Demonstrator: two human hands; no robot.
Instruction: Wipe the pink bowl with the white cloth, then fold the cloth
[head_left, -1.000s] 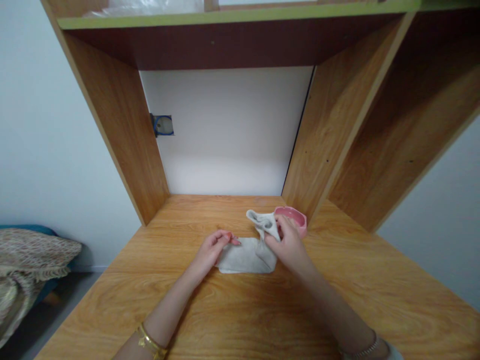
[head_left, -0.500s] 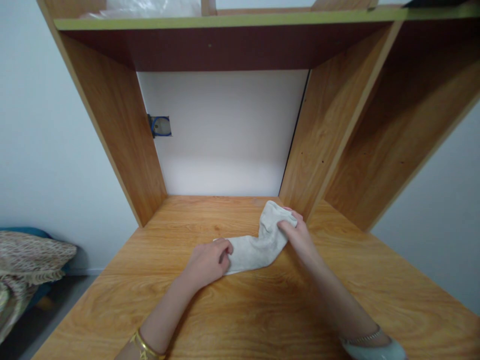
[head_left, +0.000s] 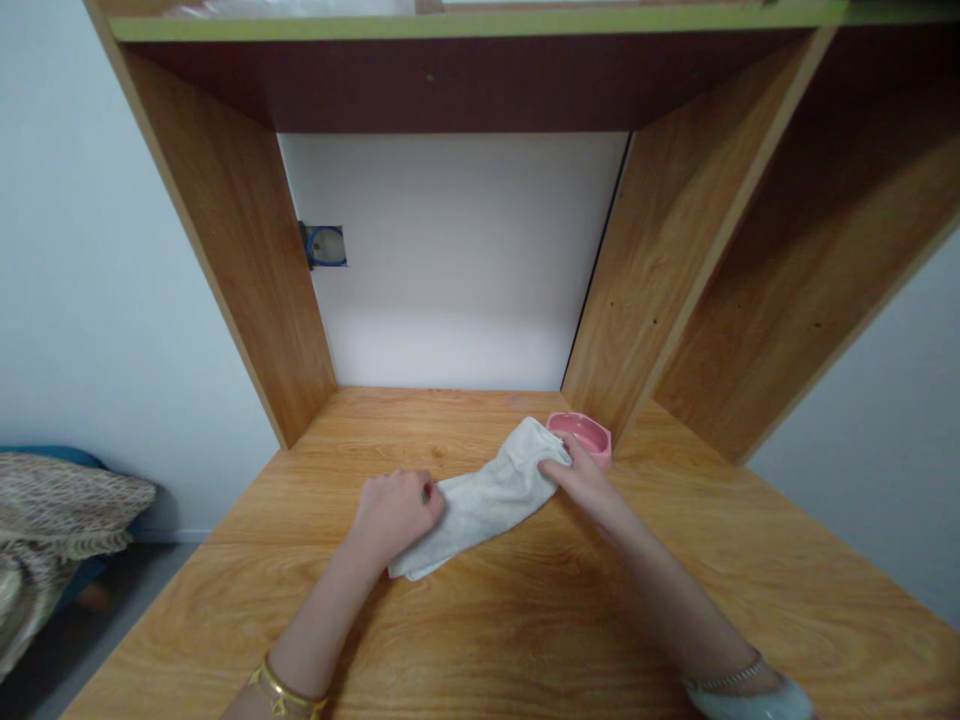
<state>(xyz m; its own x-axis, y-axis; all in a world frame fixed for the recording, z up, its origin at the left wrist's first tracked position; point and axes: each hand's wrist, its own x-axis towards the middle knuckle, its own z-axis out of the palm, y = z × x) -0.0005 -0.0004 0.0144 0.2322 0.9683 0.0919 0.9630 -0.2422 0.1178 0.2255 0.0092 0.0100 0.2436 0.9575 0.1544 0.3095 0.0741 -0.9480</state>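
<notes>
A long, narrow off-white cloth (head_left: 487, 503) lies slantwise on the wooden desktop, lightly creased. Its far right end is pinched between the thumb and fingers of my right hand (head_left: 581, 475). My left hand (head_left: 397, 512) has its fingers curled on the cloth near the other end, and the loose hemmed edge sticks out below it. Part of the left fingertips' hold is hidden. Just behind my right hand sits a pink angular dish (head_left: 585, 435), partly covered by that hand and the cloth.
The wooden desktop (head_left: 510, 640) runs back to a white panel (head_left: 457, 260) with an uncovered socket box (head_left: 327, 246). Wooden uprights (head_left: 645, 270) stand on both sides, beneath a shelf (head_left: 450, 85). At far left is a patterned fringed fabric (head_left: 71, 500).
The cloth has straightened from a bent shape, its left end now lower and nearer me. My left hand has shifted slightly left; my right hand has moved slightly left and down, uncovering the pink dish.
</notes>
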